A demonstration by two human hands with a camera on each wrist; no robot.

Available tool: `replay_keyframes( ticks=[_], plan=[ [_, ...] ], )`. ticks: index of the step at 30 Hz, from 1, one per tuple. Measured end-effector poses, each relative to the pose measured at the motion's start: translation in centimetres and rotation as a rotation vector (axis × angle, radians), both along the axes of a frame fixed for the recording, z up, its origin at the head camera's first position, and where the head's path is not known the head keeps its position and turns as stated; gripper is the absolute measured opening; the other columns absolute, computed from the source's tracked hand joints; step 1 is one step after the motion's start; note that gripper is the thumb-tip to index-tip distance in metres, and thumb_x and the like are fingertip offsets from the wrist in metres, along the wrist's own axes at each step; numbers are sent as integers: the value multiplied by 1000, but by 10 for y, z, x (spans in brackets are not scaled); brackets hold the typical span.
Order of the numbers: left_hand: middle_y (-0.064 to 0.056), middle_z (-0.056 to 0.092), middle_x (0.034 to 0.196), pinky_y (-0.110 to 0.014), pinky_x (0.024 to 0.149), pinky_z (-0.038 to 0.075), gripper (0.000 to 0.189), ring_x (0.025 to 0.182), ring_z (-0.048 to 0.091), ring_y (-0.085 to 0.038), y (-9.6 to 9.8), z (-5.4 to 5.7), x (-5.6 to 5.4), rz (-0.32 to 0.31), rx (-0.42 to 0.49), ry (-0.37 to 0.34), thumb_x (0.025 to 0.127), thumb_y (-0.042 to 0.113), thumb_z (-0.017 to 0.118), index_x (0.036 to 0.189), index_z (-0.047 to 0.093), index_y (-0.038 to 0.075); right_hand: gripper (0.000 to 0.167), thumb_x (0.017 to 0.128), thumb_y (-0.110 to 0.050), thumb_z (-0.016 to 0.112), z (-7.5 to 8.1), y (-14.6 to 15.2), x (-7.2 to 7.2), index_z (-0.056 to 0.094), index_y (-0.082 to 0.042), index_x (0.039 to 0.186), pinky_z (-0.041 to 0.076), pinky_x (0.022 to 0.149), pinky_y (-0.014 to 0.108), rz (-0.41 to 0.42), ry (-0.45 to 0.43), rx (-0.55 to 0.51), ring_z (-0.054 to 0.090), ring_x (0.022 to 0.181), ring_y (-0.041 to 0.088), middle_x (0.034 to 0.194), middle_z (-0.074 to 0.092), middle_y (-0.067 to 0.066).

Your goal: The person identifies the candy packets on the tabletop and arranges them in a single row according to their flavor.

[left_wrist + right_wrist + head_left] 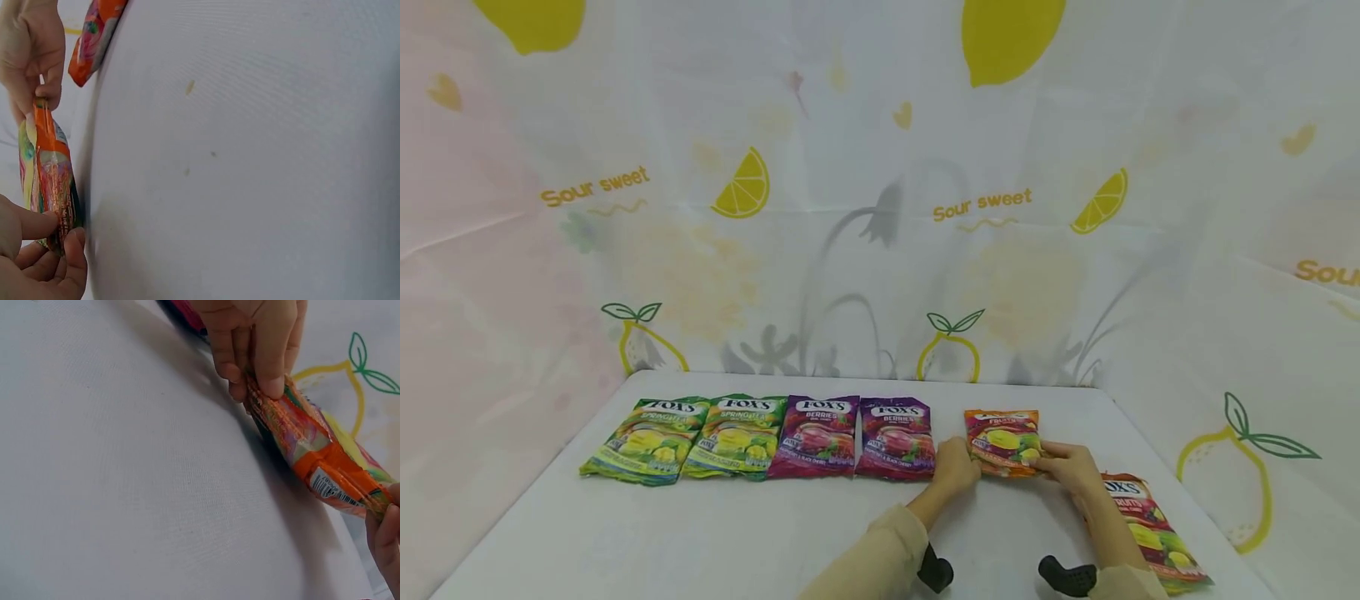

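An orange bag of Fox's fruit candy (pixel 1003 442) is held between both hands at the right part of the white table. My left hand (pixel 956 468) pinches its left edge; in the left wrist view the thumb and fingers (pixel 72 269) grip one end. My right hand (pixel 1070 469) pinches the opposite edge, also seen at the border of the right wrist view. The bag's crimped seam and barcode (pixel 328 484) face the right wrist camera. Just left of the left hand lies a purple berries bag (pixel 895 439).
Another purple bag (pixel 815 437) and two green spring tea bags (pixel 737 437) continue the row leftward. A second fruits candy bag (pixel 1157 533) lies by the right forearm, partly covered by it. A lemon-printed cloth (pixel 850 250) hangs behind the table (pixel 700 542).
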State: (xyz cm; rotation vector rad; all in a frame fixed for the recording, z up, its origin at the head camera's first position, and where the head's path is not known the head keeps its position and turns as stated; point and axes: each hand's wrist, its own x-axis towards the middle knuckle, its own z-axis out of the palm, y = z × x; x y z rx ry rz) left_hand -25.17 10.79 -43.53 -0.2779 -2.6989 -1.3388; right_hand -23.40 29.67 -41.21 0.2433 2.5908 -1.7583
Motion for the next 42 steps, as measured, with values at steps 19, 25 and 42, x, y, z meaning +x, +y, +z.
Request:
replay_keyframes(
  ticks=[19,25,42],
  plan=[
    [-8,67,74,-27,64,50,10,70,62,-19,-16,1,5,9,-193,149,68,-7,67,75,68,1,43,83,0,66,-8,-16,-4,53,17,120,51,62,23,85,154,29,59,70,9,94,66,17],
    [-8,67,72,-28,62,50,8,67,61,-19,-24,4,7,21,-331,249,71,-3,68,76,68,2,42,84,-1,65,-9,-25,-8,53,17,120,51,63,23,99,171,15,59,71,10,98,66,22],
    [-11,68,84,-30,74,53,13,85,61,-22,-35,4,6,34,-502,210,81,5,68,93,73,2,40,85,-1,64,-15,-41,-14,54,16,120,51,63,24,126,173,-2,60,73,12,104,65,28]
  ],
)
